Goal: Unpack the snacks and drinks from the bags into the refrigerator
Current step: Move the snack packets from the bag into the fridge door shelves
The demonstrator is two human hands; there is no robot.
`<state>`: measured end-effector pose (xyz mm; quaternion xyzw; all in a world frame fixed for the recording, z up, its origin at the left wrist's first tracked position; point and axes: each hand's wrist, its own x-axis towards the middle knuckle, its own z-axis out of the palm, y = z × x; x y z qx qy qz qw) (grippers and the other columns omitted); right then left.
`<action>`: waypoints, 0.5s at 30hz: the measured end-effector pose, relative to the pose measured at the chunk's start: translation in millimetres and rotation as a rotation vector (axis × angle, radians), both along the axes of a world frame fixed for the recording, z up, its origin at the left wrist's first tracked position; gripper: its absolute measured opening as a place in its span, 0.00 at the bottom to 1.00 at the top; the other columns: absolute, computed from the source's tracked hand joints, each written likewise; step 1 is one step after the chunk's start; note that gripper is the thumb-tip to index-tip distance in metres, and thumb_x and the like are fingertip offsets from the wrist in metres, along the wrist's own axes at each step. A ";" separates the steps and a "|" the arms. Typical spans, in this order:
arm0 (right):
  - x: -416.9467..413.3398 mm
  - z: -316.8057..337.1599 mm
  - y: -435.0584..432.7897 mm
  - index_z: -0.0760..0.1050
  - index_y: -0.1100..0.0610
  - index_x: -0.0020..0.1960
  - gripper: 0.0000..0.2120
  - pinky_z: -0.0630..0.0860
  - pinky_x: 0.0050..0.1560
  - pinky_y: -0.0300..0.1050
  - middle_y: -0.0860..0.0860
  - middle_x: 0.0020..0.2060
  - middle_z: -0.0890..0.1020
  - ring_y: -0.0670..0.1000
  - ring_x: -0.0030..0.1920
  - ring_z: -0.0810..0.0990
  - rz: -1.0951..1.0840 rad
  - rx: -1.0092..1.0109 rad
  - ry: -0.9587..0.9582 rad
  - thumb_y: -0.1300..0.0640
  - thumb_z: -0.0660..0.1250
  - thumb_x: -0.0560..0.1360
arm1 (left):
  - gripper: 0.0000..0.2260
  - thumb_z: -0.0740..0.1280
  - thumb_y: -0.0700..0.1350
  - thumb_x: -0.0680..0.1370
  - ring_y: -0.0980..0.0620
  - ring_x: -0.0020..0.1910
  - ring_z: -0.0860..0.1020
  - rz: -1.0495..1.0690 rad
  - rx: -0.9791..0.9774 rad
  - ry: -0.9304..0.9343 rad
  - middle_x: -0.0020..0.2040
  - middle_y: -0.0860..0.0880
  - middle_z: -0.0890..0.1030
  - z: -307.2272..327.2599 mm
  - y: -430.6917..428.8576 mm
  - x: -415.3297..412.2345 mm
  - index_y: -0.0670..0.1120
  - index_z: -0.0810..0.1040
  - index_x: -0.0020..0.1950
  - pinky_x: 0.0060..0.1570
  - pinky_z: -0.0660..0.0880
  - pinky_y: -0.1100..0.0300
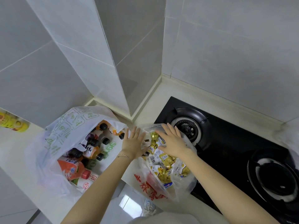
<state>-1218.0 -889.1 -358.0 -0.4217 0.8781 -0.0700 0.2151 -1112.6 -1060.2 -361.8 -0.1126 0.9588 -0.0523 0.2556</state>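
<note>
Two plastic bags lie on the pale counter. The white bag with green print (64, 135) at the left gapes open and holds several drink bottles (95, 146) with dark caps, plus an orange bottle with a red cap (76, 171). The clear bag with red lettering (163, 180) in the middle holds several small gold and white snack packets (163, 160). My left hand (133, 141) lies with straight fingers against that bag's left side. My right hand (171, 139) rests flat, fingers spread, on top of the bag. The refrigerator is not in view.
A black gas hob (226, 143) with two burners fills the right of the counter, and the snack bag's right edge lies over it. Grey tiled walls and a jutting corner column (113, 62) stand behind. A yellow package (13, 122) sits at the far left.
</note>
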 end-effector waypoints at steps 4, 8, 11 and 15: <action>-1.6 -2.1 -7.8 0.60 0.48 0.76 0.27 0.39 0.76 0.56 0.51 0.77 0.56 0.54 0.78 0.46 -0.024 -0.086 0.055 0.53 0.63 0.79 | 0.35 0.46 0.66 0.80 0.46 0.78 0.37 0.017 0.030 -0.003 0.80 0.46 0.42 -4.9 -1.6 0.6 0.48 0.42 0.80 0.74 0.37 0.40; -2.4 -8.9 -15.0 0.76 0.52 0.64 0.15 0.41 0.76 0.53 0.49 0.67 0.74 0.54 0.75 0.59 -0.073 -0.214 0.086 0.57 0.64 0.78 | 0.35 0.47 0.66 0.80 0.46 0.78 0.37 0.030 0.085 0.011 0.80 0.46 0.42 -8.5 -5.1 2.2 0.48 0.42 0.80 0.74 0.37 0.41; -3.0 -11.5 -18.2 0.81 0.55 0.50 0.06 0.41 0.75 0.50 0.48 0.55 0.81 0.53 0.72 0.65 -0.127 -0.307 0.098 0.59 0.65 0.77 | 0.35 0.47 0.67 0.80 0.46 0.78 0.37 0.035 0.113 0.036 0.80 0.47 0.43 -9.7 -7.0 3.4 0.49 0.44 0.80 0.75 0.37 0.41; -3.9 -4.4 -17.7 0.80 0.56 0.41 0.05 0.46 0.76 0.51 0.49 0.47 0.83 0.53 0.69 0.69 -0.144 -0.374 0.093 0.61 0.68 0.75 | 0.46 0.33 0.72 0.66 0.48 0.78 0.37 0.048 0.195 0.112 0.80 0.48 0.44 -7.4 -6.8 2.9 0.50 0.46 0.80 0.72 0.32 0.44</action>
